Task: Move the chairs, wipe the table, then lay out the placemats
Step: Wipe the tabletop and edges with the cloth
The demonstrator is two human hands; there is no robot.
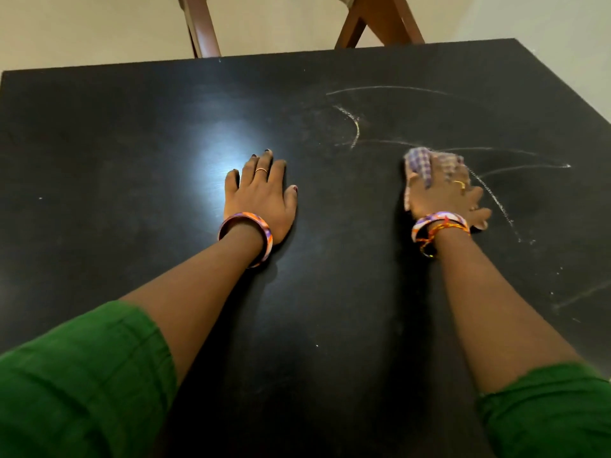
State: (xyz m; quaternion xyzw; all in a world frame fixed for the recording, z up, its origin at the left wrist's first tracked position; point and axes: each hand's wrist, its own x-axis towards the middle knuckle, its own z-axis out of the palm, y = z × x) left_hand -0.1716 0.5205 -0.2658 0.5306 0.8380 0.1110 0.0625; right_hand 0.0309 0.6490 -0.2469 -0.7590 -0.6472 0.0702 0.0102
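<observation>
A matte black rectangular worktop (132, 133) carries thin chalky white streaks (355, 122) on its right side. The left hand (261, 196) rests flat, fingers straight; the right hand (444, 193) presses a crumpled purple-and-white checked cloth (421, 163) onto the surface, its grip blurred. Brown wooden chair legs (380, 21) stand beyond the far edge

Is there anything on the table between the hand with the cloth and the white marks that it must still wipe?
Nothing visible. The right hand presses the checked cloth on the black table, and the white marks lie on bare surface around it. The left hand rests flat, off to the side.
</observation>
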